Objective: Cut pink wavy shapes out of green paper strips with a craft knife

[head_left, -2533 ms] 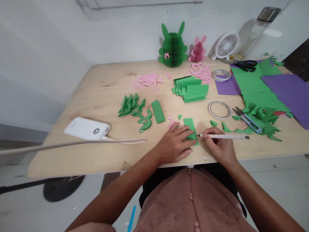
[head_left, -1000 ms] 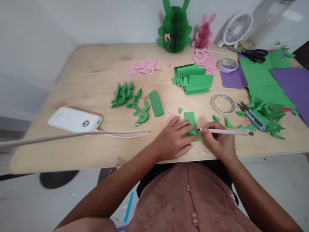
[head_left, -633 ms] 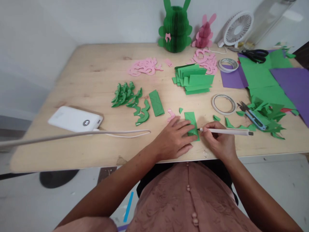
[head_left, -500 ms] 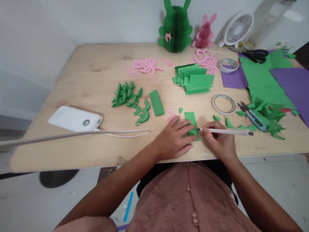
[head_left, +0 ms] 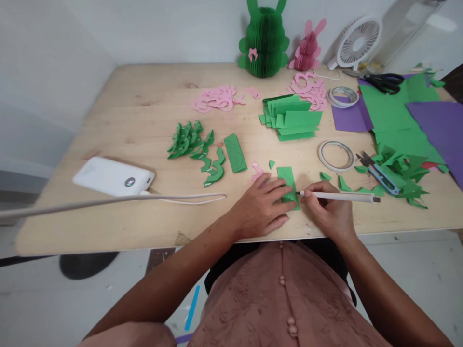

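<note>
My left hand (head_left: pixel 262 206) lies flat with fingers spread over a green paper strip (head_left: pixel 285 173), pressing it to the table near the front edge. Faint drawn lines show on the strip, and part of it is hidden under the fingers. Between the fingers of my right hand (head_left: pixel 331 207) is a white pen (head_left: pixel 345 196), its tip at the strip's right edge. A curved pink paper piece (head_left: pixel 256 171) lies by my left fingertips. Left of it rests another green strip (head_left: pixel 235 153) with a drawn outline, beside green wavy cutouts (head_left: pixel 214 168).
Green folded strips (head_left: pixel 298 126) and pink cutouts (head_left: pixel 217 99) lie farther back. To the right are a tape roll (head_left: pixel 336 168), blue-handled snips (head_left: pixel 383 179) on green scraps, and black scissors (head_left: pixel 383 82). A white power bank (head_left: pixel 108 176) with a cable sits left. Paper rabbits (head_left: pixel 265 43) and a fan (head_left: pixel 358 43) stand behind.
</note>
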A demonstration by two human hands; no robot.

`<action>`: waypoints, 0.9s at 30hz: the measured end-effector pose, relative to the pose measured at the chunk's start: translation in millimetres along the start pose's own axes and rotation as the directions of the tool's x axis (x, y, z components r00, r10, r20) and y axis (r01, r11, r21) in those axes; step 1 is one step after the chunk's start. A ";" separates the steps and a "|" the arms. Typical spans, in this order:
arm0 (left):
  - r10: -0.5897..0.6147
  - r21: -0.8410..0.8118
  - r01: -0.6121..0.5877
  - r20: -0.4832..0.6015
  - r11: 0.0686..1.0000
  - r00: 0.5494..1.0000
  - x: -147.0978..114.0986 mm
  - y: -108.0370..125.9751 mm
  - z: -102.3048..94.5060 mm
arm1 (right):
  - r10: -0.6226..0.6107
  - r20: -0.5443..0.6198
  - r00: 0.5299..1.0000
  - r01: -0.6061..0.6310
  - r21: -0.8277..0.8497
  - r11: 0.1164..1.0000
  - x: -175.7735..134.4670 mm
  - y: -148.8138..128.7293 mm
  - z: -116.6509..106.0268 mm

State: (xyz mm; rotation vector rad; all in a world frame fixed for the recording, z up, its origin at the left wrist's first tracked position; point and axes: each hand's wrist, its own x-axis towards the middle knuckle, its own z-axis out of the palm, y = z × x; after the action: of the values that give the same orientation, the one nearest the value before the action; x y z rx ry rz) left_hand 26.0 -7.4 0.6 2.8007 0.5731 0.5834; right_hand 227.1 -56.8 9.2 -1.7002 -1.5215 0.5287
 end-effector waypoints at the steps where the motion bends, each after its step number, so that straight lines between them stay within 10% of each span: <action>1: 0.000 0.001 0.000 0.001 1.000 1.000 0.0 0.0 -0.1 | 0.002 0.001 1.000 -0.002 0.003 1.000 0.0 -0.2 0.0; 27: 0.009 0.010 -0.009 -0.015 1.000 1.000 -0.2 -0.3 0.8 | 0.004 0.003 1.000 -0.004 0.022 1.000 -0.1 -0.4 -0.2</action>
State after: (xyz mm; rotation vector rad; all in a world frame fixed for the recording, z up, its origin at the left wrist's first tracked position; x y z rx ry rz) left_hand 26.0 -7.3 -0.3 2.8122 0.5680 0.6057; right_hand 227.0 -56.9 9.5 -1.6867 -1.5094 0.5491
